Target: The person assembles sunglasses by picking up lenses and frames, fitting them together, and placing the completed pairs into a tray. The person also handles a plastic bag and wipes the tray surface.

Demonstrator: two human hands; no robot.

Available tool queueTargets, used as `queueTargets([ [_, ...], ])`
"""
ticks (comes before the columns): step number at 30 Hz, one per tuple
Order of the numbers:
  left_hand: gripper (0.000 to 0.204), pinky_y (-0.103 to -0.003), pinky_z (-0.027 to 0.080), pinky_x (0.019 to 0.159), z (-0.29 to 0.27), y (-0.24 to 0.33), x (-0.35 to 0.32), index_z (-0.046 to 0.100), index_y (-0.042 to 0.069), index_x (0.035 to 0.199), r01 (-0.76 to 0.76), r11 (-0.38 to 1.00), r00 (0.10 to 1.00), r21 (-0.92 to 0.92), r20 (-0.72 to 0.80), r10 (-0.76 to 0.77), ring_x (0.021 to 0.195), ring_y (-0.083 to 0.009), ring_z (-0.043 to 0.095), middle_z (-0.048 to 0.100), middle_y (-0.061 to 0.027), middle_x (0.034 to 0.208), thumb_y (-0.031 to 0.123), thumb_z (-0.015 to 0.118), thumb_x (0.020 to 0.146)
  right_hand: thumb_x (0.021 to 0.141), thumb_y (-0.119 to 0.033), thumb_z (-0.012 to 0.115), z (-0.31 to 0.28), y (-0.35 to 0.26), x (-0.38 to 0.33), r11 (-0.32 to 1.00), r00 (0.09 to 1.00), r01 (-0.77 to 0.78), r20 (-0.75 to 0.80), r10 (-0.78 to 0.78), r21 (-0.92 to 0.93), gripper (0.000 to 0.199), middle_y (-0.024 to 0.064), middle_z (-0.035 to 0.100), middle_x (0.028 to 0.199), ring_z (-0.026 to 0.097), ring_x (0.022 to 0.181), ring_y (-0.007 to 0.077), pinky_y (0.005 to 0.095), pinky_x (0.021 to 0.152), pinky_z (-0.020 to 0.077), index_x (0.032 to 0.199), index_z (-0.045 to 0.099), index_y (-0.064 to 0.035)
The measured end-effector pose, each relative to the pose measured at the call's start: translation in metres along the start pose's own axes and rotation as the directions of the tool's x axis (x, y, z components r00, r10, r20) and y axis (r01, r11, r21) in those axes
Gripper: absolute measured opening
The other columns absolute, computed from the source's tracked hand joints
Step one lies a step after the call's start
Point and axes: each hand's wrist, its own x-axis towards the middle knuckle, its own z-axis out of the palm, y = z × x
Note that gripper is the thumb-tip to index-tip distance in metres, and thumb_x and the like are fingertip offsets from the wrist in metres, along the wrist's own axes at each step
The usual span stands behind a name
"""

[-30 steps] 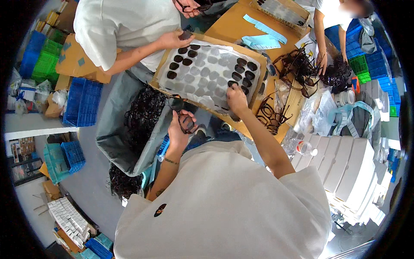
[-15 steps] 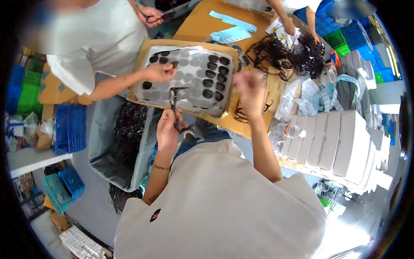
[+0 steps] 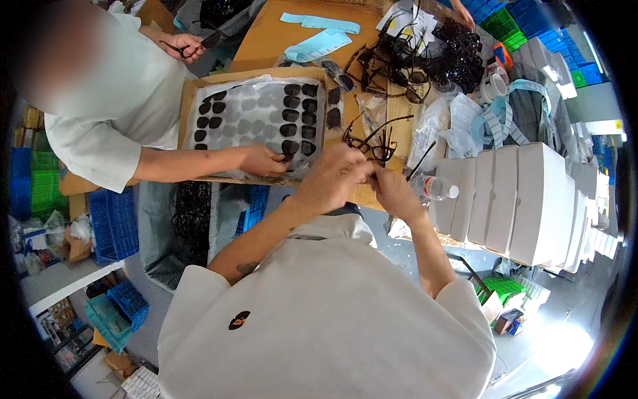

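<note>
Head view: left hand (image 3: 332,178) and right hand (image 3: 397,194) meet before cardboard tray's (image 3: 187,110) near right corner. Right fingers seem pinched on dark frame (image 3: 421,159), 1 thin arm jutting up; left grip hidden, cannot tell. 2-handed hold likely steadies frame. Loose glasses (image 3: 382,153) lie just beyond hands, probably for easy reach. Dark lenses (image 3: 290,115) sit in columns on white paper, presumably against scratching. Co-worker's hand (image 3: 262,161) hovers over tray's near edge.
</note>
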Motion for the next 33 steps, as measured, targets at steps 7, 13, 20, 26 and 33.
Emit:
queueTargets([
  [7, 0.035, -0.047, 0.049, 0.09, 0.078, -0.072, 0.018, 0.049, -0.009, 0.122, 0.493, 0.84, 0.853, 0.229, 0.062, -0.518, 0.111, -0.0425, 0.055, 0.054, -0.0273, 0.117, -0.001, 0.059, 0.09, 0.083, -0.012, 0.069, 0.031, 0.092, 0.099, 0.903, 0.968, 0.122, -0.153, -0.201, -0.411, 0.032, 0.0229, 0.064, 0.105, 0.061, 0.101, 0.0407, 0.0481, 0.082, 0.0508, 0.111, 0.059, 0.0015],
  [13, 0.023, -0.049, 0.052, 0.072, 0.114, -0.137, 0.044, 0.061, -0.011, 0.097, 0.646, 0.724, 0.704, 0.243, 0.177, -0.687, 0.082, -0.0394, 0.065, 0.065, -0.0244, 0.082, 0.012, 0.058, 0.095, 0.074, -0.035, 0.082, 0.04, 0.143, 0.16, 0.913, 0.98, 0.149, 0.179, -0.085, -0.38, 0.049, 0.0199, 0.064, 0.085, 0.063, 0.088, 0.0396, 0.0478, 0.079, 0.0497, 0.1, 0.062, 0.0009],
  [20, 0.04, -0.052, 0.045, 0.088, 0.11, -0.135, 0.06, 0.049, -0.009, 0.122, 0.702, 0.707, 0.712, 0.088, -0.04, -0.701, 0.106, -0.0439, 0.058, 0.058, -0.0326, 0.116, 0.024, 0.055, 0.099, 0.076, -0.033, 0.08, 0.041, 0.158, 0.196, 0.972, 0.841, 0.136, 0.541, -0.011, -0.192, 0.05, 0.0153, 0.063, 0.081, 0.063, 0.085, 0.0345, 0.0466, 0.082, 0.0473, 0.107, 0.06, 0.0004],
  [26, 0.052, -0.053, 0.031, 0.11, 0.092, -0.057, 0.022, 0.034, -0.006, 0.14, 0.467, 0.856, 0.882, 0.221, -0.191, -0.432, 0.129, -0.0433, 0.041, 0.038, -0.0283, 0.143, 0.022, 0.052, 0.1, 0.089, -0.037, 0.064, 0.032, 0.145, 0.193, 0.964, 0.908, 0.13, 0.419, -0.023, -0.23, 0.062, 0.0232, 0.068, 0.11, 0.064, 0.105, 0.0358, 0.0451, 0.09, 0.0507, 0.136, 0.048, -0.0001],
  [33, 0.042, -0.055, 0.029, 0.111, 0.125, -0.08, 0.008, 0.046, -0.005, 0.13, 0.511, 0.841, 0.786, 0.18, 0.299, -0.542, 0.123, -0.0369, 0.05, 0.059, -0.0256, 0.12, 0.024, 0.05, 0.1, 0.078, -0.028, 0.071, -0.017, 0.133, 0.168, 0.988, 0.854, 0.155, 0.499, -0.147, 0.026, 0.042, 0.0194, 0.071, 0.1, 0.066, 0.097, 0.0342, 0.0396, 0.086, 0.051, 0.111, 0.068, -0.0022],
])
